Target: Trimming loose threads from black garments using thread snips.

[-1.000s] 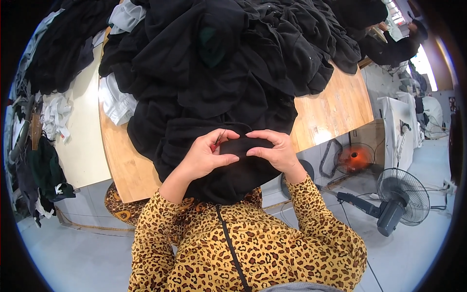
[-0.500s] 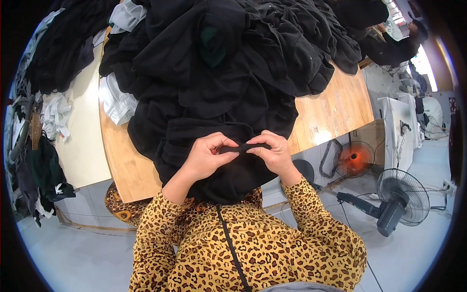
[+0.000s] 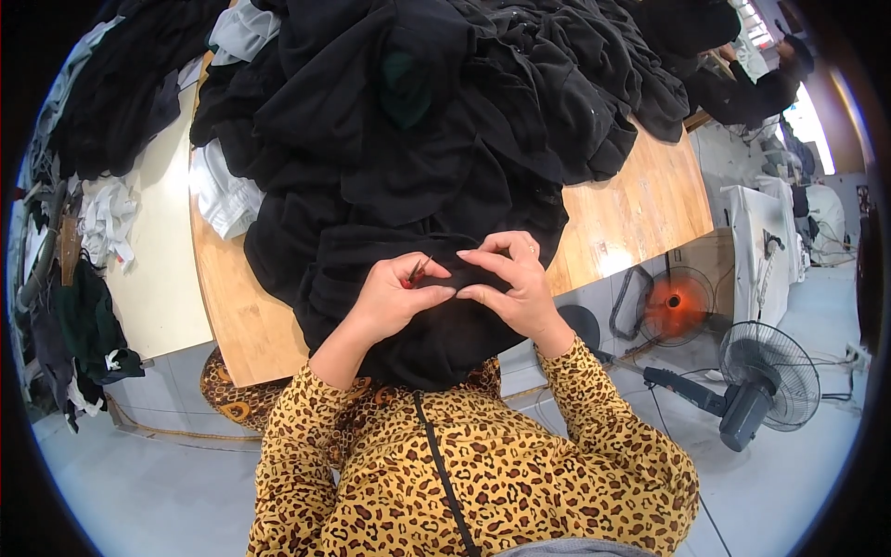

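A dark garment (image 3: pixel 371 243) of black cloth lies bunched at the table's near edge and hangs over my lap. My left hand (image 3: pixel 394 297) is over it, with small red-handled thread snips (image 3: pixel 414 276) tucked in its curled fingers, points up. The left thumb and index finger are slightly apart at the cloth. Facing it, my right hand (image 3: pixel 520 288) has thumb and fingers spread, with black cloth showing between them. Whether its fingertips touch the cloth is hard to see.
A large heap of black garments (image 3: pixel 575 84) covers the far part of the wooden table (image 3: pixel 631 209). White cloth (image 3: pixel 223 190) lies at the left. A grey fan (image 3: pixel 766 381) and an orange-centred fan (image 3: pixel 675 302) stand at right. Another person (image 3: pixel 756 93) is at the far right.
The fingers of my right hand have parted from their pinch on the folded black cloth edge. My left thumb and index finger have loosened, and the snips show more.
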### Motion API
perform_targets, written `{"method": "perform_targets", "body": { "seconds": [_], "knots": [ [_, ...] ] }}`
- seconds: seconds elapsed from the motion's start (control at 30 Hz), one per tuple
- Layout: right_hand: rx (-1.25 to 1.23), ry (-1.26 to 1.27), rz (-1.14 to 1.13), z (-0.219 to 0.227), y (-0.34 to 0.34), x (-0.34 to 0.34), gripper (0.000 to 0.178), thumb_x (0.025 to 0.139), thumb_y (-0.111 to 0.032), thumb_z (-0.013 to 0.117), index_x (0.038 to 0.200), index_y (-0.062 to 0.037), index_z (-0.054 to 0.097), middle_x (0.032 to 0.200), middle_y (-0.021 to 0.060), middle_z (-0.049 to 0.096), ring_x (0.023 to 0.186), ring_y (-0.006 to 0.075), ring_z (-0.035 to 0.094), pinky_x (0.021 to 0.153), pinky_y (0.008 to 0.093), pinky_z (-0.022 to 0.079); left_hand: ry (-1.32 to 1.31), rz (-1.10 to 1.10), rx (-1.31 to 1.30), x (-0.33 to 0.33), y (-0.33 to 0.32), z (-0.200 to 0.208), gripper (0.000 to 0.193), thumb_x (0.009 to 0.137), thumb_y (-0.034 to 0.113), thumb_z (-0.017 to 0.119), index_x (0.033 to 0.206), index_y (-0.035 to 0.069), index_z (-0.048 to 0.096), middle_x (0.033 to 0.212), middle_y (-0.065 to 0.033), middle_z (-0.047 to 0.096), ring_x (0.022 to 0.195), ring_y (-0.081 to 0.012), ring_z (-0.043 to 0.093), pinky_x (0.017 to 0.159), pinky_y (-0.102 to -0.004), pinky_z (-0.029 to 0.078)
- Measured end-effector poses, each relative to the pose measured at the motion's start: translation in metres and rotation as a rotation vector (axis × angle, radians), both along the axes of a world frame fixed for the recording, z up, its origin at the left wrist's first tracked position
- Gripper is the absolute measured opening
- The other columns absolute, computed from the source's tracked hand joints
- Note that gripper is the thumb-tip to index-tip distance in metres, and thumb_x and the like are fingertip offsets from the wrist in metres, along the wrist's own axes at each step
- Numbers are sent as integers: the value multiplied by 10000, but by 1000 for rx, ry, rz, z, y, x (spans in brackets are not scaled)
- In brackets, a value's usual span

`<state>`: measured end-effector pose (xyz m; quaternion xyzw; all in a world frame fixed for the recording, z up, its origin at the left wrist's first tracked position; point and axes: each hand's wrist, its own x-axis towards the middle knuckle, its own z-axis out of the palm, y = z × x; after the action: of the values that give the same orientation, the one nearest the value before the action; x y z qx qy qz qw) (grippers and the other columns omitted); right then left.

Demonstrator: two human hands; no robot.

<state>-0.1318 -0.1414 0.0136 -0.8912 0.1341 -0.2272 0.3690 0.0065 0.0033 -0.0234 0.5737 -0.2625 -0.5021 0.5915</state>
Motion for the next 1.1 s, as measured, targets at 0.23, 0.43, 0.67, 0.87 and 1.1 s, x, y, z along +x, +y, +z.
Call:
{"method": "perform_targets", "body": {
  "seconds": [0.23, 0.43, 0.67, 0.87, 1.1],
  "knots": [
    [94, -149, -134, -22, -7, 0, 52, 743, -71, 701, 791, -68, 681, 768, 37, 592, 808, 215, 562, 793, 309, 408, 173, -5, 61, -1, -3, 9, 138, 754, 36, 734, 860, 4, 652, 718, 41, 602, 654, -17, 508, 610, -173, 404],
    [351, -222, -353, -22, -32, -12, 260, 933, -243, 524, 991, -16, 639, 980, 76, 619, 1028, 234, 514, 941, 327, 366, 167, 7, 82, 3, 1, 6, 146, 746, 25, 736, 867, 3, 657, 719, 38, 596, 652, -25, 509, 618, -194, 408],
    [-175, 177, 102, -5, -6, -7, 596, 655, -414, 766, 1167, -147, 618, 1129, -7, 600, 1238, 216, 413, 1078, 457, 122, 182, 8, 81, 4, 1, 5, 146, 748, 24, 729, 872, 7, 655, 717, 40, 592, 650, -25, 508, 607, -188, 402],
    [-84, 111, 77, -20, -5, -6, 429, 669, -286, 775, 1060, -142, 672, 838, -16, 584, 965, 166, 529, 1006, 420, 219, 168, -20, 73, 2, 0, 4, 147, 750, 24, 727, 878, 14, 655, 722, 41, 597, 645, -23, 508, 597, -182, 400],
    [-142, -1, 113, -22, 2, -5, 380, 676, -243, 770, 1023, -127, 669, 708, -13, 452, 794, 189, 465, 862, 369, 288, 185, 1, 39, 4, 1, 1, 141, 758, 42, 723, 877, 11, 654, 723, 41, 597, 649, -29, 508, 611, -182, 397]
  ]
}}
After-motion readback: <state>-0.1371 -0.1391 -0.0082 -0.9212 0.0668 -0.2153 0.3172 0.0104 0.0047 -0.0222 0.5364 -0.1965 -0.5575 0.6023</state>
